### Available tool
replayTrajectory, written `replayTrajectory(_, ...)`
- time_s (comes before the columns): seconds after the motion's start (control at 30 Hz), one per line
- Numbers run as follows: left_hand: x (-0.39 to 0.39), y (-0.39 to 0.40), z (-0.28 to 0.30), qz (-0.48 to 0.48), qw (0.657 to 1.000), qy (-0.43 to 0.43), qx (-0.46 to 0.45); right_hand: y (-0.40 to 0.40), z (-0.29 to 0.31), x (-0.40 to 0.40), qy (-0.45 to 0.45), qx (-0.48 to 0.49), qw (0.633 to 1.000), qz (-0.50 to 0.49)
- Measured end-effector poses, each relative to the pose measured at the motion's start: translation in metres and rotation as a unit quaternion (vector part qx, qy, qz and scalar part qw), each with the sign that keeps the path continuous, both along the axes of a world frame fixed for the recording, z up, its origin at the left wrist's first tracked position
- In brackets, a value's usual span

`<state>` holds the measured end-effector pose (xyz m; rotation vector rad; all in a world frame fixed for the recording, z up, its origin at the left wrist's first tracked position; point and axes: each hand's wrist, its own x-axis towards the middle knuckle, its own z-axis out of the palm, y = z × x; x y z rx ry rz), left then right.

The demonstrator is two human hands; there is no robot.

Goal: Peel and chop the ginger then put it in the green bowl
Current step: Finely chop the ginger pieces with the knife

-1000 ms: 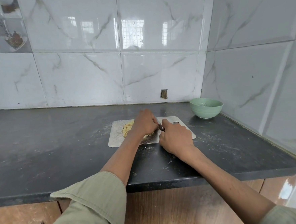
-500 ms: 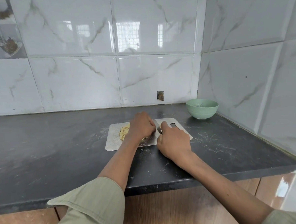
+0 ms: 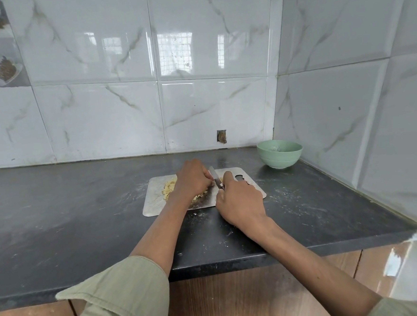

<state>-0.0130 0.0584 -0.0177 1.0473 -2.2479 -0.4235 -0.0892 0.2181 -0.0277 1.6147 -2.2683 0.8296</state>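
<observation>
Single head-worn wide-angle view, looking forward and down over a dark countertop (image 3: 58, 217), facing a tiled corner wall (image 3: 199, 109), both forearms close in the foreground

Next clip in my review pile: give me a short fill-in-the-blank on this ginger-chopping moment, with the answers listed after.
1. The right hand grips a ____ whose blade points away from the person.
2. The chopped ginger lies on a metal cutting board, partly hidden under the ____ hand.
3. The bowl standing in the corner of the counter is ____ in colour.
4. The bowl stands to the ____ of the cutting board.

Missing words: knife; left; green; right
</observation>
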Motion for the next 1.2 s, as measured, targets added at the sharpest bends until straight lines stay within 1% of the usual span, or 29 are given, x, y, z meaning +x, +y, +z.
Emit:
replayTrajectory(0.17,-0.001,0.001,-0.002,0.013,1.000,0.000,-0.010,-0.001,0.001,0.000,0.006,0.002,1.000,-0.003)
replayTrajectory(0.4,0.000,0.000,0.002,0.013,1.000,-0.020,0.002,-0.002,0.001,-0.001,-0.025,-0.002,1.000,-0.003)
replayTrajectory(0.67,0.002,0.002,0.005,0.013,0.999,-0.033,-0.008,-0.001,0.000,0.000,-0.006,0.006,1.000,0.003)
replayTrajectory(1.07,0.002,0.008,0.002,0.031,0.999,-0.024,0.000,-0.005,0.003,-0.001,0.021,0.035,0.999,0.012)
replayTrajectory(1.2,0.004,0.013,0.004,0.038,0.999,-0.027,0.001,-0.008,0.005,-0.002,0.010,0.040,0.999,0.013)
